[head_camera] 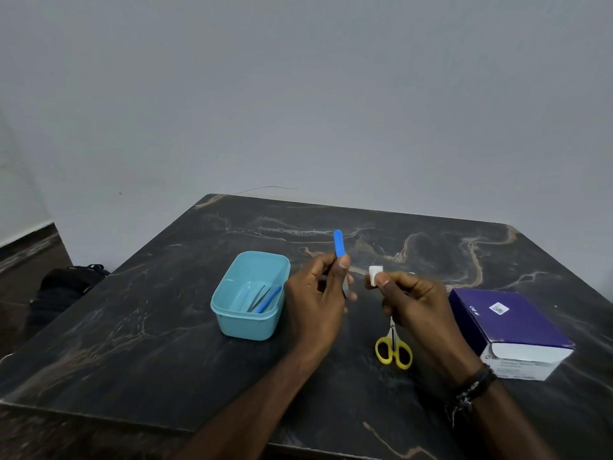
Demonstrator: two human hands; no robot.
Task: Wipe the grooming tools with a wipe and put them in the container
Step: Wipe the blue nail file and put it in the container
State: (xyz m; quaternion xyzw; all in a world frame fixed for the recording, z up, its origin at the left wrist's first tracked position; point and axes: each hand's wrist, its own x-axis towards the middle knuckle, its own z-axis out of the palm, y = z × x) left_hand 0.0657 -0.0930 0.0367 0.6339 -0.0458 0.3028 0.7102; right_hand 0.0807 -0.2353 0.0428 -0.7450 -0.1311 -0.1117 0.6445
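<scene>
table [166, 327]: glossy marble look | container [232, 322]: smooth plastic | box [517, 322]: cardboard

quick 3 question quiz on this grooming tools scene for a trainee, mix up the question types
1. True or false: the yellow-handled scissors lie inside the light blue plastic container.
2. Which hand holds the small white wipe?
A. left hand
B. right hand
C. neither
3. Fill in: the blue-handled tool held in the left hand points ____, away from the dark marbled table.

Key:
1. False; they lie on the table, between the right forearm and the left, near the purple and white cardboard box.
2. B
3. up
</scene>
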